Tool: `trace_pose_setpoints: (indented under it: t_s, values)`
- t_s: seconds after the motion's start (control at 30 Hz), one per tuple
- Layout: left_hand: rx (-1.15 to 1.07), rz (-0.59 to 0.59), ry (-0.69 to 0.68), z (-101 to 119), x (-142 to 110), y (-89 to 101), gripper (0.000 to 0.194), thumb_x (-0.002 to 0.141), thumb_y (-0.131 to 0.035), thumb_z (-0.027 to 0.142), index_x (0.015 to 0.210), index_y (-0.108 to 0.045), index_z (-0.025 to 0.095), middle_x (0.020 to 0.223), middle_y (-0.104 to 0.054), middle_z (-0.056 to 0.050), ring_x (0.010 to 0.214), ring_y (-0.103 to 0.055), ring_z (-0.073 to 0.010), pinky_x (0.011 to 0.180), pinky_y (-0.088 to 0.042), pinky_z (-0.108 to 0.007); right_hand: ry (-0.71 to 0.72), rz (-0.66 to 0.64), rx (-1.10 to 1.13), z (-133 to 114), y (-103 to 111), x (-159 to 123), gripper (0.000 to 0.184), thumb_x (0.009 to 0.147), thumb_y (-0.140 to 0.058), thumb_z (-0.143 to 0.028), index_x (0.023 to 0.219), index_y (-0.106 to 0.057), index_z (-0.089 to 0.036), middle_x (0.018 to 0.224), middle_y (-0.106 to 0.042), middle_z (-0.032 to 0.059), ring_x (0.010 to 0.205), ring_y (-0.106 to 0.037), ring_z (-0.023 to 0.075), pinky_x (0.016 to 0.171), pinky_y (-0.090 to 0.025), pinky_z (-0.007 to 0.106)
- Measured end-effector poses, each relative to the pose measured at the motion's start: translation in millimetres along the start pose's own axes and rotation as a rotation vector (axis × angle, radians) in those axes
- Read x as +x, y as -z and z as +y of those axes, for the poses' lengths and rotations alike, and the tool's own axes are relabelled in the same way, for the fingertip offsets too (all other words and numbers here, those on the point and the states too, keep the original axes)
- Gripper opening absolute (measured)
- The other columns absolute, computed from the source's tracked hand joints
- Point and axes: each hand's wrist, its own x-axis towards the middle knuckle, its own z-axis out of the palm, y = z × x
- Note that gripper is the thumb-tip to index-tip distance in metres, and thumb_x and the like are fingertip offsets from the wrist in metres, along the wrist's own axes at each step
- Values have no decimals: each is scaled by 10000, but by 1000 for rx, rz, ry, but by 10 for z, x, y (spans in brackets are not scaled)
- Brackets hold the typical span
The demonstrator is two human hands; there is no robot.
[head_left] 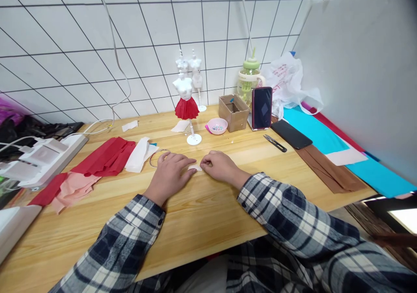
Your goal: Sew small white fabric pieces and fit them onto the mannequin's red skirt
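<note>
A small white strip (195,167), paper or cloth, lies on the wooden table (208,210) between my hands. My left hand (171,173) rests on the table with its forefinger stretched out and its thumb apart, both close to the strip's left part. The fingers of my right hand (221,166) are closed in a pinch at the strip's right end; their tips are partly hidden. Just behind my left hand lies a thin ring-shaped cord (152,159). Farther back, a small white mannequin (183,87) on a stand wears a red pleated skirt (186,109).
Red crepe pieces (107,156) and a white piece (140,154) lie left, near a power strip (45,158). Behind are a pink bead dish (217,126), a cardboard box (233,112) and a propped phone (262,108). Thread snips (275,143) and a black phone (291,134) lie right.
</note>
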Motion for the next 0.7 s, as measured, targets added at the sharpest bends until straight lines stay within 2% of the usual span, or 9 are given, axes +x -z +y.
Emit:
trace_pose_setpoints:
  t_s: [0.07, 0.2, 0.43, 0.57, 0.7]
  values:
    - [-60, 13, 17, -15, 4, 5, 266, 852, -548, 318, 1059, -706, 264, 1018, -709, -46, 1004, -592, -257, 996, -339, -476, 0, -1, -18, -24, -12, -8, 174, 844, -595, -342, 910, -726, -248, 930, -655, 45, 913, -580, 198, 783, -400, 297]
    - [-176, 132, 137, -70, 15, -1, 391, 802, -493, 210, 1151, -670, 207, 988, -717, -46, 957, -613, -235, 913, -433, -397, -20, -35, -35, -62, -18, -9, 138, 820, -624, -312, 903, -718, -255, 977, -659, 47, 951, -584, 222, 818, -410, 329]
    - [-191, 181, 179, -118, 32, -42, 294, 885, -522, 346, 1054, -712, 198, 952, -732, -45, 951, -624, -223, 907, -444, -372, 30, -48, -18, -54, 2, -32, 102, 833, -625, -289, 857, -702, -227, 936, -656, 42, 916, -579, 192, 809, -412, 304]
    - [-194, 203, 193, -136, 29, -47, 294, 900, -517, 367, 1016, -726, 197, 965, -736, -55, 958, -623, -222, 901, -443, -366, 18, 17, 6, -38, -2, -52, 234, 802, -658, -298, 1021, -667, -217, 955, -669, 35, 869, -586, 175, 749, -415, 283]
    - [-193, 144, 205, -104, 40, -37, 318, 909, -502, 413, 988, -730, 206, 962, -730, -59, 954, -609, -227, 890, -428, -372, -21, -86, 99, -11, 12, -26, 175, 819, -603, -281, 959, -705, -262, 881, -705, -15, 800, -610, 152, 664, -404, 257]
